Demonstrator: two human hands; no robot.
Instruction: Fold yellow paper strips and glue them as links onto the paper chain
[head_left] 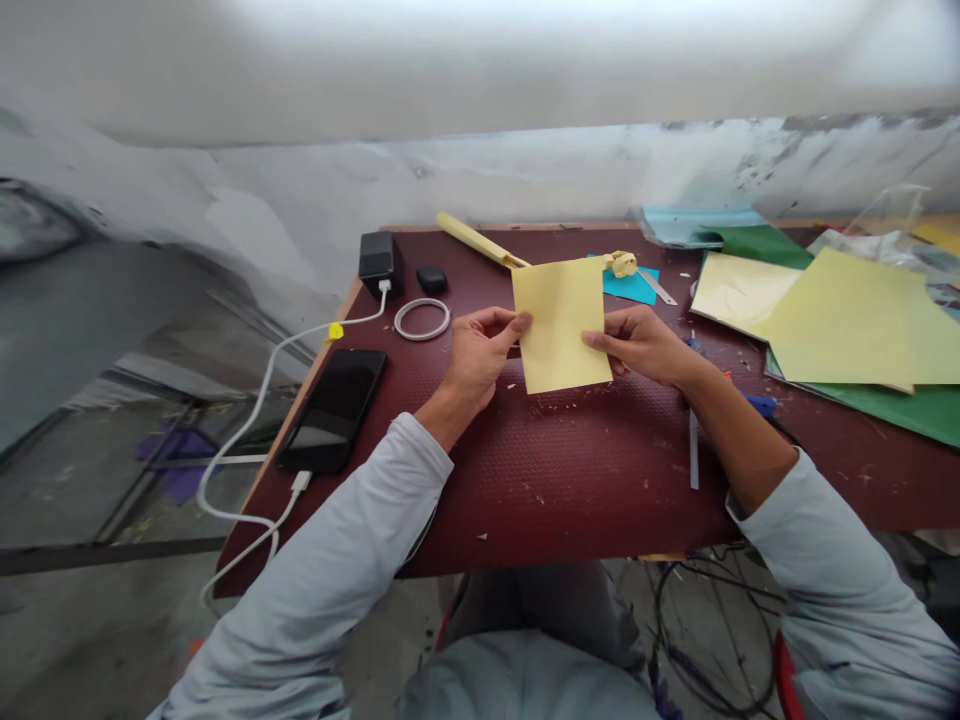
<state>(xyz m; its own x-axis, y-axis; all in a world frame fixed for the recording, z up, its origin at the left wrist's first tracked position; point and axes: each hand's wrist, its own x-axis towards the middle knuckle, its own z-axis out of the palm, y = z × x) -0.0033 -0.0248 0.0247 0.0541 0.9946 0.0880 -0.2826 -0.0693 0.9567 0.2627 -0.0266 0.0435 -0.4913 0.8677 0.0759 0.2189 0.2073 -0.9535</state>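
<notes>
Hands pinch a pale yellow rectangular paper sheet (561, 325) above the dark red textured surface (585, 470); left hand (480, 355) grips its left edge; right hand (641, 343) its right edge. Black smartphone (334, 408) lies well left.

One head-worn camera looks forward and down, fairly near the table (600, 480); edges blur.

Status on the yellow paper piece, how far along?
Done: scraps litter the table, and a curled yellow strip lies behind. In hand: left hand and right hand pinch the yellow paper, which looks flat. Left: larger sheets lie untouched.
</notes>
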